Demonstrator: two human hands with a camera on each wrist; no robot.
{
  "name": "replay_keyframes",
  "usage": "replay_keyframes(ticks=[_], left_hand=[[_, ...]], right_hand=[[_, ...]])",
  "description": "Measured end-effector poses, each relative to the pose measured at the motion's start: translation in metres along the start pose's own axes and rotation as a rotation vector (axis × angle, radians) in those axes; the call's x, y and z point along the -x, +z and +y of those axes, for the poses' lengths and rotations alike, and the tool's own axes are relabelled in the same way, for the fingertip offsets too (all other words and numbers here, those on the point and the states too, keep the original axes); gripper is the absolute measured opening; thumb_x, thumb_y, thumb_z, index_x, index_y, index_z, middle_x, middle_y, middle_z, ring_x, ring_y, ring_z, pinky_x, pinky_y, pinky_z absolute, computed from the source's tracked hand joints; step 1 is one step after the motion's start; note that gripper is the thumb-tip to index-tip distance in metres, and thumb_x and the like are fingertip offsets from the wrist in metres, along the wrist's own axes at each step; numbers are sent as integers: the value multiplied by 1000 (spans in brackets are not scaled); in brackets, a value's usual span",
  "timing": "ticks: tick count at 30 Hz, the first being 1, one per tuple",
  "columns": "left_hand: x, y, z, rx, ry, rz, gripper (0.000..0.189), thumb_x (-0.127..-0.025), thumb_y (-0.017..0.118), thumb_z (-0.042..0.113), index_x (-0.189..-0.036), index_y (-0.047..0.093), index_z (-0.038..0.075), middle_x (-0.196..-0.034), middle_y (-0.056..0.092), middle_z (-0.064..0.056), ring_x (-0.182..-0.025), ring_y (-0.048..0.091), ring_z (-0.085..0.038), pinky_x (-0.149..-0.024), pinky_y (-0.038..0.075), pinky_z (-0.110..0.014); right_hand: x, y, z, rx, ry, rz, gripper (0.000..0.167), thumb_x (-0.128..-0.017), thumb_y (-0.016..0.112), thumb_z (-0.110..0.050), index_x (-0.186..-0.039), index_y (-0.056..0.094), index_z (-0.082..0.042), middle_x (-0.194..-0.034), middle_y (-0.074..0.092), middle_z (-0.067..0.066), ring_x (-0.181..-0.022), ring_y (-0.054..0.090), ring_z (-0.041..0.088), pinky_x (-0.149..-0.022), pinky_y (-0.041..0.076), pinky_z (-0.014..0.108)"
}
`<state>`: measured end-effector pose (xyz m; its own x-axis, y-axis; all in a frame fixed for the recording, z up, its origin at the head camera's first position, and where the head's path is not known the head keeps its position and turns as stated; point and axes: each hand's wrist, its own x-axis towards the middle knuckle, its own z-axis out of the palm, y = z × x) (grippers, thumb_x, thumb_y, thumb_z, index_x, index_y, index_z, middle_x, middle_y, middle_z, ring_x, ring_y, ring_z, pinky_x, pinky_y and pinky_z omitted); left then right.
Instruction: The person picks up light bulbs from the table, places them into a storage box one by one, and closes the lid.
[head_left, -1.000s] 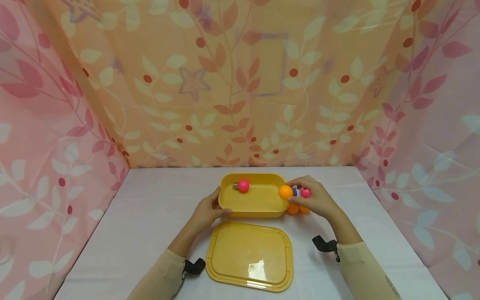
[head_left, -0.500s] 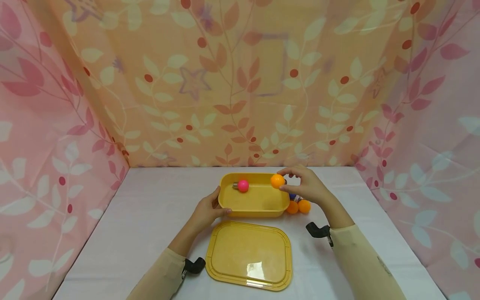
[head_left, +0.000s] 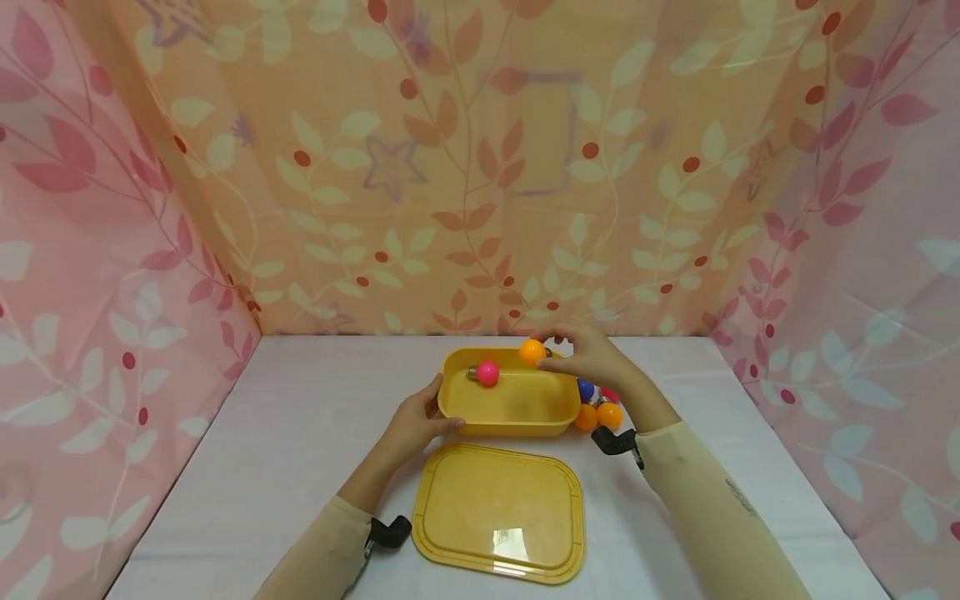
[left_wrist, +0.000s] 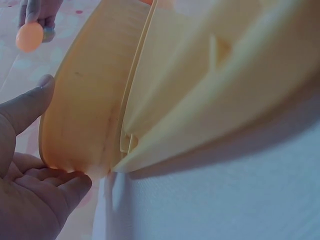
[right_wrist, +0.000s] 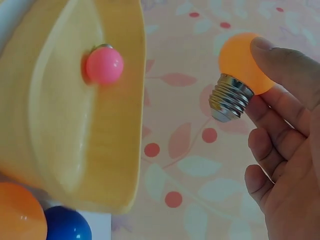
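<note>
We see the right fingers (right_wrist: 292, 65) pinching an orange bulb (head_left: 532, 352) above the far rim of a yellow box (head_left: 517, 408), the left fingers (left_wrist: 75, 190) gripping its left end, a pink bulb (head_left: 488, 373) inside, more bulbs (head_left: 610, 415) by its right end, and a lid (head_left: 495, 504) nearer us on the desk (head_left: 337, 392).

In the head view we look from above, forward and down, upon the yellow box (head_left: 517, 406), while in the left and right wrist views we face it much nearer, from its front-left and front-right, both sharing the held orange bulb (head_left: 532, 352).
</note>
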<state>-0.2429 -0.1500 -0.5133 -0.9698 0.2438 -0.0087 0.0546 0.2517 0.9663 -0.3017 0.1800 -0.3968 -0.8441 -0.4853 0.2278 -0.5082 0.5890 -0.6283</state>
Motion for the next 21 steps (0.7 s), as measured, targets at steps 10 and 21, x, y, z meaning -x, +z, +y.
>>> replay_keyframes(ticks=[10, 21], left_hand=[[1, 1, 0, 42, 8, -2, 103, -85, 85, 12, -163, 19, 6, -168, 24, -14, -151, 35, -28, -117, 40, -39], [0, 0, 1, 26, -12, -3, 102, -86, 84, 12, -163, 17, 5, -169, 22, -13, -151, 34, -28, -116, 39, -36]], right_hand=[[-28, 21, 4, 24, -60, -79, 39, -84, 86, -36, -118, 75, -23, -122, 71, -8, -107, 58, 21, -95, 50, 38], [-49, 43, 7, 17, -43, -152, 33, -84, 86, -29, -115, 76, -21, -119, 69, -5, -109, 57, 27, -96, 51, 42]])
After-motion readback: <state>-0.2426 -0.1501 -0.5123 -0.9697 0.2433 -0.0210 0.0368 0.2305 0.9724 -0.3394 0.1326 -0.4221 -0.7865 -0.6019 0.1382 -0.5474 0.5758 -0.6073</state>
